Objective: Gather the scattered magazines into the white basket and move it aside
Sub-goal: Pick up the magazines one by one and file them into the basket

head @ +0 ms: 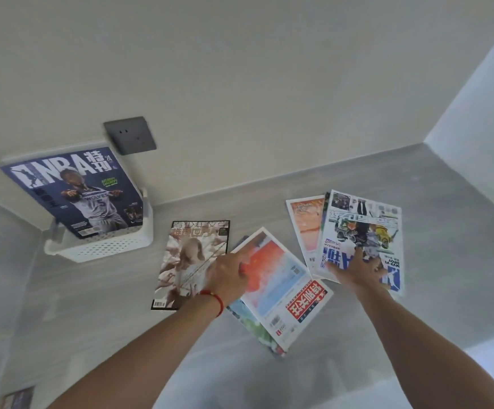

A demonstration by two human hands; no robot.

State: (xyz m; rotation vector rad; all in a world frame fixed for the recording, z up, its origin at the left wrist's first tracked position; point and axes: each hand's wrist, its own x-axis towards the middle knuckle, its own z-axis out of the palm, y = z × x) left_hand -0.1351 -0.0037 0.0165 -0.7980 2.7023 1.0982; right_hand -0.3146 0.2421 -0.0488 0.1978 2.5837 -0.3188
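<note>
Grey table [416,202], left hand [230,276] on red-blue mag [281,278] edge, right hand [357,270] on basketball mag [366,231]

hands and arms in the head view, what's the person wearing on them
Both forearms are bare, with no sleeves in view. The left hand has a thin red string bracelet around the wrist. The right hand shows no bracelet, watch or glove, and no rings can be made out on either hand.

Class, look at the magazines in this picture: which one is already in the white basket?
The dark blue NBA magazine, leaning in the white basket by the wall. All the others lie flat on the grey surface.
</note>
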